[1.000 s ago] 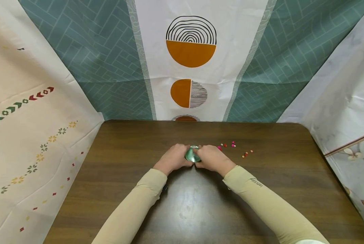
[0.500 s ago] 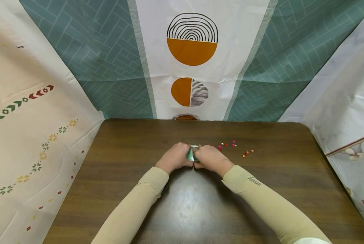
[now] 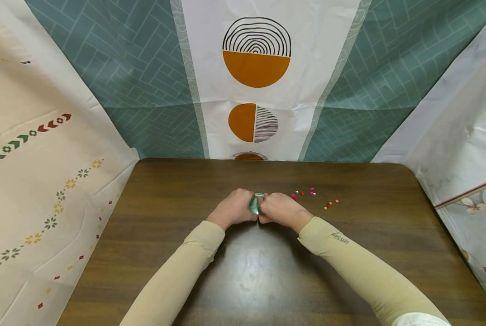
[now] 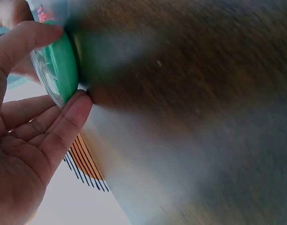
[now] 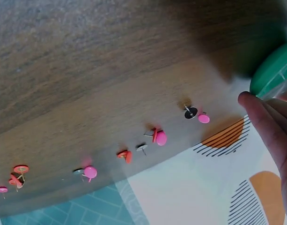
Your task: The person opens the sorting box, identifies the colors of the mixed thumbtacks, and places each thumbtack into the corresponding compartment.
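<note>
A small round green case (image 3: 254,204) with a clear lid sits between my two hands near the middle of the table. In the left wrist view the case (image 4: 66,65) stands on edge, my left thumb on its upper rim and the fingertips under its lower rim. My left hand (image 3: 236,208) grips the case's left side. From the right, my right hand (image 3: 283,209) grips it too, covering much of it in the head view. In the right wrist view, fingertips (image 5: 248,99) meet the green rim. Several pink, red and metal thumbtacks (image 5: 159,137) lie loose beside the right hand.
More thumbtacks (image 3: 328,206), orange and red, lie farther right on the brown wooden table (image 3: 165,190). Patterned cloths hang behind the table (image 3: 251,68) and at both sides.
The hands have drawn slightly closer together round the case, and less of its green face shows in the head view. The thumbtacks lie where they were.
</note>
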`<state>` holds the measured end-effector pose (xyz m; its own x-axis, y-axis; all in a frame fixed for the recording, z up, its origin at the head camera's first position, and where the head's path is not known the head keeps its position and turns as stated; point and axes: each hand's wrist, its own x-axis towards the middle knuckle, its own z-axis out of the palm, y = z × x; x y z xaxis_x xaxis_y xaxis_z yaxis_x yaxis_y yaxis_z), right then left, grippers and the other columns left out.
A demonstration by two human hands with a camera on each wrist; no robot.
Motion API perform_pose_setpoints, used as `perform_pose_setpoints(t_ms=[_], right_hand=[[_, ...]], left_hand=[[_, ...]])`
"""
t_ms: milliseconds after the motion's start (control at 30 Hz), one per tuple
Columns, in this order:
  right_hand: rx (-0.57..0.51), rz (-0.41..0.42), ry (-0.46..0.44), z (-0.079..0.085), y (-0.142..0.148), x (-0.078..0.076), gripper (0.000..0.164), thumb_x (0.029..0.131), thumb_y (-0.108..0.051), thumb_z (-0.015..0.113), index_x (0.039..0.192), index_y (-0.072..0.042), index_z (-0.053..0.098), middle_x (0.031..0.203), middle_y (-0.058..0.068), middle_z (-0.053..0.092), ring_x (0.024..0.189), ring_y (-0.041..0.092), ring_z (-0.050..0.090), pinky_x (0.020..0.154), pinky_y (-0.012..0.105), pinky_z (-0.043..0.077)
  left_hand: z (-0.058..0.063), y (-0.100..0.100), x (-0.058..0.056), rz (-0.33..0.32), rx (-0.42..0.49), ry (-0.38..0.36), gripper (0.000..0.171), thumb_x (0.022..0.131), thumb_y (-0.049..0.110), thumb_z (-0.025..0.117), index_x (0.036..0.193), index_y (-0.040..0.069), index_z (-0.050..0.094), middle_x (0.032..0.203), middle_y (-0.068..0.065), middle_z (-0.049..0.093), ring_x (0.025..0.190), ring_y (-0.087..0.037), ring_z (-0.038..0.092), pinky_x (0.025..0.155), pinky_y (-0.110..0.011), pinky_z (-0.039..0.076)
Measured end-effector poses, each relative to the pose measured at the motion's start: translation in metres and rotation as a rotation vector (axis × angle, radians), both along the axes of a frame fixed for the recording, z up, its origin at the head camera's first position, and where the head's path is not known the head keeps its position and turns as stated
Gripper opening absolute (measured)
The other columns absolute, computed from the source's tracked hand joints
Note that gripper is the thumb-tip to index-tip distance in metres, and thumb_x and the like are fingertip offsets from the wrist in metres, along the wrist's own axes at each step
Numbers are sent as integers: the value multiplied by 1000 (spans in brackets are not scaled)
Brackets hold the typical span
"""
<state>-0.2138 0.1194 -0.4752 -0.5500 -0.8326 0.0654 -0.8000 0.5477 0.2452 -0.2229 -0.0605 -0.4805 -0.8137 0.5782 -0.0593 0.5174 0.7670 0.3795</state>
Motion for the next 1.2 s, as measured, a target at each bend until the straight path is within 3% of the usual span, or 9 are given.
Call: perform_pose_setpoints(t_ms=[167,300,400,600,700,800,933,1100,1200], right_hand=[[-75,-37,-148,3,5,0,27,85,-31,57,95,-6,60,76,1,53,53,8,43,49,23,40],[-194,-101,-336,6,14,0,34,93,-33,53,113,-6,61,103,8,62,69,9,56,60,22,45],[-289,-154,-466,9,18,0,44,97,-34,49,129,-4,54,123,9,56,86,8,58,71,22,45],[-448,-282,-648,13,18,-8,45,99,-33,44,131,-2,52,107,8,63,58,5,45,64,24,43],[-509,-333,-667,14,16,-13,43,99,-34,44,127,-2,55,119,7,59,82,4,55,76,24,44],[-565,-374,-691,14,15,-19,42,99,-35,44,125,-4,58,121,4,58,107,8,52,84,28,44],[-632,-412,-727,13,13,-26,40,100,-37,42,120,-10,62,104,0,64,91,11,58,79,30,44],[-694,-480,-772,13,10,-32,43,100,-42,38,97,-12,68,71,4,59,59,16,49,58,31,38],[-740,-509,-822,13,7,-35,44,99,-44,40,97,-9,68,77,7,61,64,15,54,57,27,43]], left_hand=[[-1,-1,0,30,25,-32,39,72,33,76,101,10,64,87,4,59,72,-8,52,63,-19,42],[-2,0,0,87,51,-70,59,70,36,79,117,5,61,101,0,61,77,-8,53,65,-19,43],[-5,-1,0,140,81,-84,67,66,39,83,119,5,59,104,-1,61,82,-8,54,68,-20,43],[-10,-1,1,261,176,-113,88,56,39,88,126,1,51,108,-5,61,91,-12,56,75,-23,44],[-10,-1,3,318,252,-149,89,53,35,90,124,0,49,105,-7,62,91,-13,57,75,-24,45],[-9,-2,5,356,327,-175,86,50,31,91,117,4,44,100,-6,61,90,-13,58,73,-26,46],[-9,-3,8,386,387,-184,85,49,27,92,112,8,39,96,-4,62,89,-12,58,73,-26,46],[-9,-2,9,410,348,-172,78,51,31,91,110,8,45,96,-2,62,89,-12,57,74,-26,45],[-9,-3,7,367,286,-133,68,53,36,89,107,7,59,94,2,64,88,-11,57,74,-25,45]])
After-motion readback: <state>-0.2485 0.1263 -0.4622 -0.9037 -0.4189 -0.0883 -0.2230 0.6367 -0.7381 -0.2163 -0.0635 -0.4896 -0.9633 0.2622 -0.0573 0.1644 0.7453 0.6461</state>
